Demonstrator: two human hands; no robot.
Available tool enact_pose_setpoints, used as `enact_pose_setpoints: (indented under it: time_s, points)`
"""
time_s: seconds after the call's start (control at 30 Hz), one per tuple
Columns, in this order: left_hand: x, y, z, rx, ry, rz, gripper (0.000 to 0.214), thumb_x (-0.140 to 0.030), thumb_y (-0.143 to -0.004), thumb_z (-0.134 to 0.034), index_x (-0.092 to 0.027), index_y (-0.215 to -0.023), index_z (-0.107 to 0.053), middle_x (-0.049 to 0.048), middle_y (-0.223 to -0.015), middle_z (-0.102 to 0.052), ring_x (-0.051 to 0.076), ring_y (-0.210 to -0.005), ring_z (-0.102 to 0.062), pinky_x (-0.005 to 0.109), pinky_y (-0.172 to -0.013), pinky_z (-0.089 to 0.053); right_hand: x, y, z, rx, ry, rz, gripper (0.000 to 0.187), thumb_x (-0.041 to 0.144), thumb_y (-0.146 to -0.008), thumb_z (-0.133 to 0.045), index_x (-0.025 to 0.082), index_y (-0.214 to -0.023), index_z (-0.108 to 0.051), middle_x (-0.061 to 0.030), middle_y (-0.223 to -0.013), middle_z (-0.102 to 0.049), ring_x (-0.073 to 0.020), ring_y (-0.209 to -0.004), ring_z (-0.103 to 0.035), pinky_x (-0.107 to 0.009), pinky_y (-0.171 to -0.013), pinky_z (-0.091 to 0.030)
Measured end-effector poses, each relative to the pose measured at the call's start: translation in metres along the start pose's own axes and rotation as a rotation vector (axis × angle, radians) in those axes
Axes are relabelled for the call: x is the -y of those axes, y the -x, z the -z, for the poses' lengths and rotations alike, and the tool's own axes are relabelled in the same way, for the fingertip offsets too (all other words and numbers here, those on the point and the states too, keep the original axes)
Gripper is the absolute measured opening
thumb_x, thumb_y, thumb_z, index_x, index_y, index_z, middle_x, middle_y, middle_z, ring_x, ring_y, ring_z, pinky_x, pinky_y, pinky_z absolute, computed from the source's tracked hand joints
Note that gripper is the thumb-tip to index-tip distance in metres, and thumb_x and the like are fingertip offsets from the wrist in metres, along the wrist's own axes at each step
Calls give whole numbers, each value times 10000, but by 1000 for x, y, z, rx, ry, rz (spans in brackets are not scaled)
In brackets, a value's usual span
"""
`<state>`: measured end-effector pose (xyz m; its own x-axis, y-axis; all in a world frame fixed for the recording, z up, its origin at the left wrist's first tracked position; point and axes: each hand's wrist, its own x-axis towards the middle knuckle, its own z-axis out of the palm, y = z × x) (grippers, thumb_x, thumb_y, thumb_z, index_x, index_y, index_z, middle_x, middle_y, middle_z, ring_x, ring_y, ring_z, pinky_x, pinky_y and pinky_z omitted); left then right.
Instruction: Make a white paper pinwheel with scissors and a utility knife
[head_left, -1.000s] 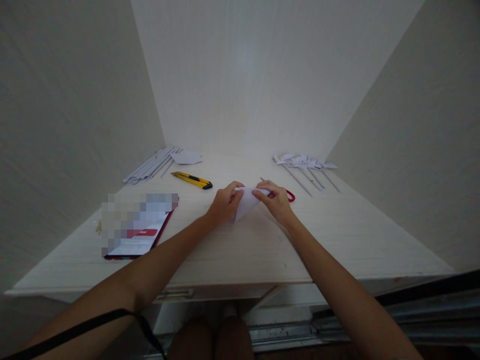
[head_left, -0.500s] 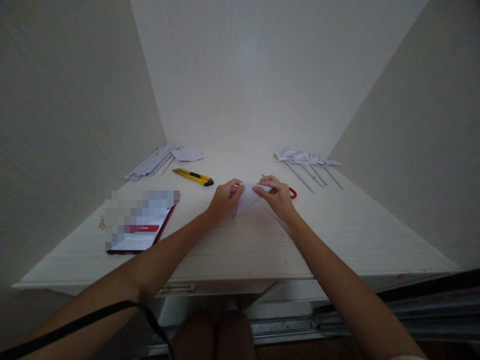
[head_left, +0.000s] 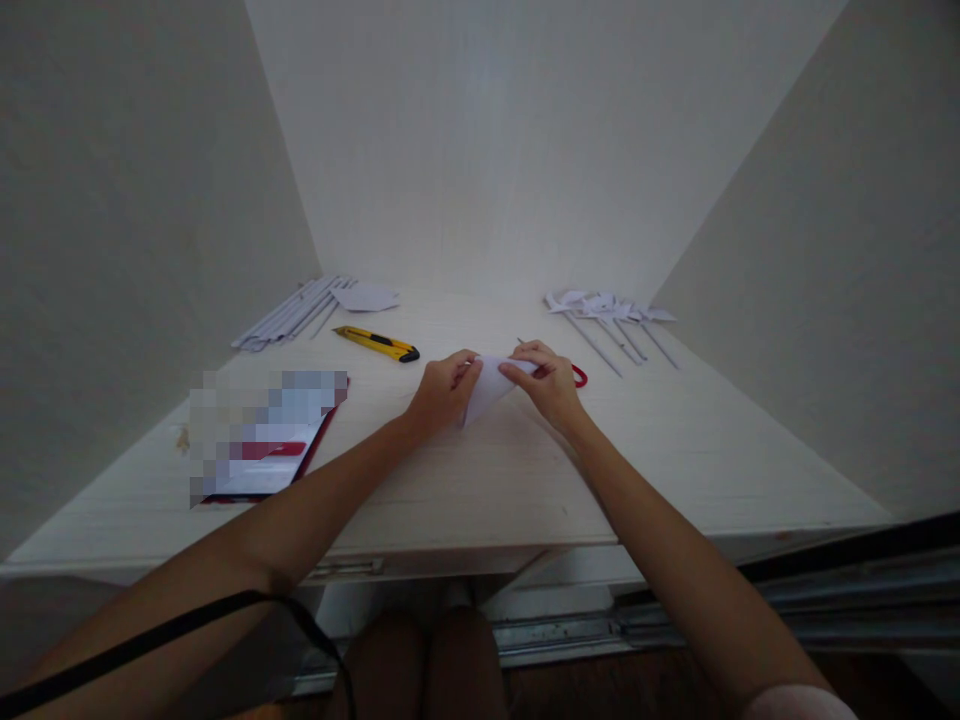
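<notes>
A white piece of paper (head_left: pixel 486 388), folded to a triangle, is held just above the desk between both hands. My left hand (head_left: pixel 444 388) pinches its left corner with thumb and fingers. On the opposite side my right hand (head_left: pixel 546 378) grips the upper right part, thumb pressed on the face of the paper. Behind the right hand lie scissors, mostly hidden, with a red handle (head_left: pixel 580 376) showing. A yellow utility knife (head_left: pixel 376 343) rests on the desk to the left of my left hand.
White paper pinwheels (head_left: pixel 600 305) on sticks lie at the back right. Several rolled paper sticks (head_left: pixel 289 312) and flat paper pieces (head_left: pixel 366 296) are at the back left. A tablet or phone (head_left: pixel 259 480), partly blurred, lies front left. Walls enclose the white desk (head_left: pixel 465 500).
The view has shifted slightly, so everything sits a little further left and higher. Both hands keep their hold on the folded paper, with hardly any change in the fingers.
</notes>
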<state>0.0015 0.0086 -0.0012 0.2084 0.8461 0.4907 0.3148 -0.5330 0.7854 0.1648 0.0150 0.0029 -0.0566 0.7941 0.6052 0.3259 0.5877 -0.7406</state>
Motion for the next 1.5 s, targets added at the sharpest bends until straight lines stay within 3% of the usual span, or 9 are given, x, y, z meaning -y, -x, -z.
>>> enact_pose_setpoints:
  time_s: [0.53,0.67,0.83,0.9,1.03,1.1,1.23,1.5]
  points:
    - [2,1,0,-3,-63,-33,229,-312,-810,-407,-140,-759,-549,-38,-500,-444,77,-438,-385,189,-428,-275,-1,0,0,6,40,1,75,278,-630,-697,220,-671,-672,-19,-782,-511,-126,-721,-500,-274,-612,-429]
    - [3,0,3,-53,-204,-108,257,-291,-840,-371,-136,-804,-572,-8,-571,-522,91,-492,-449,194,-469,-321,-6,-1,5,-18,30,9,107,314,-646,-681,221,-698,-674,-30,-839,-506,-129,-752,-507,-275,-621,-438]
    - [4,-1,13,-161,-372,-268,273,-248,-865,-336,-124,-895,-578,59,-758,-629,118,-640,-558,214,-635,-412,-4,-3,19,-92,-18,-35,142,339,-654,-667,201,-686,-652,-42,-866,-512,-125,-732,-520,-265,-599,-440]
    - [5,0,16,-164,-406,-320,277,-237,-867,-328,-119,-926,-572,80,-818,-640,131,-701,-581,223,-690,-424,0,-3,22,-76,-127,-85,173,329,-648,-672,206,-766,-637,-37,-862,-546,-129,-745,-544,-266,-625,-450]
    - [5,4,16,-178,-443,-353,283,-231,-873,-314,-117,-954,-560,86,-825,-644,140,-731,-596,229,-707,-433,9,0,16,87,-518,-291,535,313,-611,-704,260,-1103,-501,-4,-820,-618,-129,-730,-595,-274,-651,-475]
    - [4,6,14,-163,-454,-346,286,-238,-879,-302,-129,-961,-554,76,-822,-643,138,-723,-596,227,-697,-435,10,2,10,140,-620,-387,489,311,-582,-724,217,-1032,-555,-3,-763,-635,-120,-720,-598,-263,-670,-484]
    - [4,7,11,-108,-459,-340,278,-244,-882,-303,-143,-970,-546,63,-813,-643,137,-710,-596,226,-685,-435,9,3,5,97,-716,-468,261,297,-561,-742,154,-761,-653,-19,-753,-658,-101,-695,-596,-237,-681,-496]
    - [9,3,7,-186,-451,-395,245,-214,-879,-339,-114,-890,-562,56,-756,-648,123,-664,-606,199,-628,-424,4,1,10,104,-878,-610,243,211,-573,-748,119,-785,-671,-44,-770,-689,-127,-724,-635,-246,-736,-520]
